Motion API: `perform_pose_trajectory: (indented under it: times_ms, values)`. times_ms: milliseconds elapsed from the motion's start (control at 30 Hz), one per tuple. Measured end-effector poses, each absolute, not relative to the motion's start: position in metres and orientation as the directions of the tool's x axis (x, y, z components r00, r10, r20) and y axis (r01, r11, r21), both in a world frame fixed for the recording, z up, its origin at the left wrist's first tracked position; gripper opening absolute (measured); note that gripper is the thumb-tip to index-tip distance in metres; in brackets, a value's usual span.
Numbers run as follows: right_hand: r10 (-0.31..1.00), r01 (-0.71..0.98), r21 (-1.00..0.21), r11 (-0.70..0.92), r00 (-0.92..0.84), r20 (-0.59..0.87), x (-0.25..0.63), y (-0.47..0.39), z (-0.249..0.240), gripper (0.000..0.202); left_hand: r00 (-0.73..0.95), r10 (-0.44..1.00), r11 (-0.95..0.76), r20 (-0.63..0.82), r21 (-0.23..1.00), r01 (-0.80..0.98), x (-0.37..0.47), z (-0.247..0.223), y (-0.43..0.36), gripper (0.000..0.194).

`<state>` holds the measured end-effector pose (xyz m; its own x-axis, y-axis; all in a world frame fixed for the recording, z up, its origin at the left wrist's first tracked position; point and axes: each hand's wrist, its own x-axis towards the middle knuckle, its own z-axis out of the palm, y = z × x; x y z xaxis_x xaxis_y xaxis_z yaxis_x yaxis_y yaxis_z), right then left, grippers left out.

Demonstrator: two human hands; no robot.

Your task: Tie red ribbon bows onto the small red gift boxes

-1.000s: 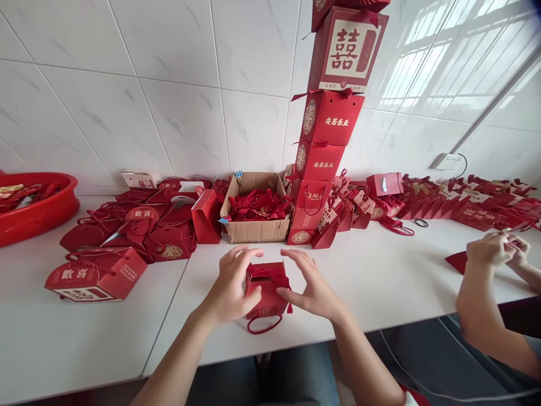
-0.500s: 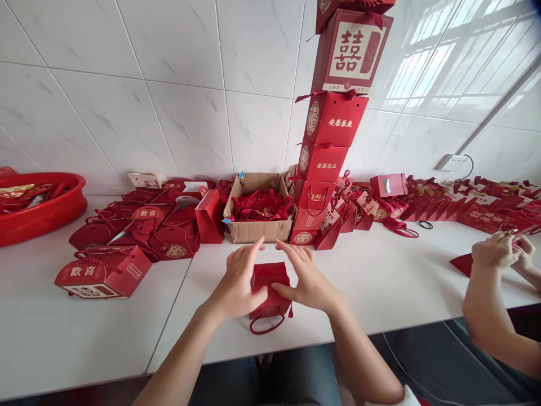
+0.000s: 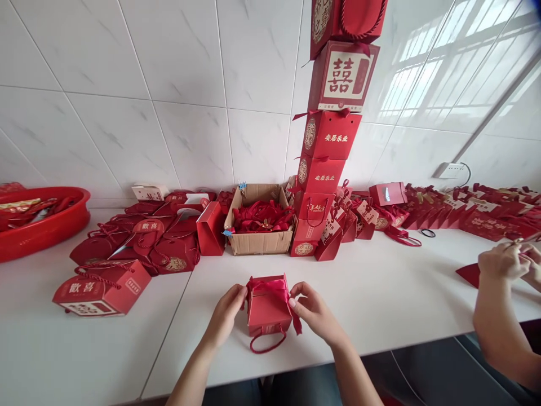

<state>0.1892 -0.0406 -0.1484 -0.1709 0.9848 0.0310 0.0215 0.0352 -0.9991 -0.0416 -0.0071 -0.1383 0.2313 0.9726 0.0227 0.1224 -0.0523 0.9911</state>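
Observation:
A small red gift box (image 3: pixel 270 313) sits on the white table in front of me, with a rope handle (image 3: pixel 267 341) looped out toward me. Across its top lies a shiny red ribbon (image 3: pixel 270 286). At the box's left side, my left hand (image 3: pixel 226 309) has thumb and fingertips closed on the ribbon's end. My right hand (image 3: pixel 310 309) pinches the ribbon at the right side, and a tail of it hangs down below the fingers. The box rests on the table rather than being lifted.
Behind stands a cardboard box (image 3: pixel 260 244) of red ribbons, beside a tall stack of gift boxes (image 3: pixel 324 177). More red boxes (image 3: pixel 175 245) and a red basin (image 3: pixel 46 239) are to the left. At right, another person's hands (image 3: pixel 505 259) work near a red box.
My hands have come down from above the box to its two sides and closed on the ribbon. The ribbon now shows stretched across the box's top. The view has tilted up slightly.

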Motion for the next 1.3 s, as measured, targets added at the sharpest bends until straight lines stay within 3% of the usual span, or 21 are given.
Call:
perform_pose_trajectory:
  times_ms: [267,400,767,900,1000,1133,1300]
  values:
    - [0.967,-0.263,-0.962,-0.075,-0.254,-0.006,0.178,-0.041,-0.138,0.034,0.256,0.966,0.016,-0.022,1.000,0.025,-0.034,-0.141,-0.008,0.049]
    - [0.961,-0.313,-0.939,-0.146,-0.270,-0.059,0.176,-0.043,-0.131,0.039,0.241,0.969,0.043,-0.048,0.999,0.028,-0.031,-0.135,-0.013,0.046]
    - [0.967,-0.201,-0.960,-0.194,-0.203,-0.153,0.171,-0.038,-0.142,0.041,0.200,0.975,0.088,-0.098,0.994,0.059,-0.027,-0.124,-0.018,0.042]
    - [0.988,-0.060,-0.992,-0.114,-0.113,-0.107,0.169,-0.036,-0.141,0.040,0.147,0.988,0.026,-0.048,0.988,0.152,-0.024,-0.128,-0.017,0.036]
    - [0.996,0.067,-0.996,-0.063,-0.050,-0.067,0.167,-0.034,-0.141,0.038,0.021,0.999,-0.048,0.044,0.968,0.246,-0.026,-0.130,-0.015,0.045]
    - [0.998,0.186,-0.981,-0.052,-0.023,-0.057,0.168,-0.034,-0.144,0.037,0.173,0.985,-0.053,-0.001,0.950,0.309,-0.031,-0.132,-0.012,0.031]
    - [0.994,0.197,-0.976,-0.093,-0.045,-0.103,0.176,-0.035,-0.147,0.051,0.258,0.960,0.074,-0.109,0.987,0.140,-0.039,-0.135,-0.010,0.044]
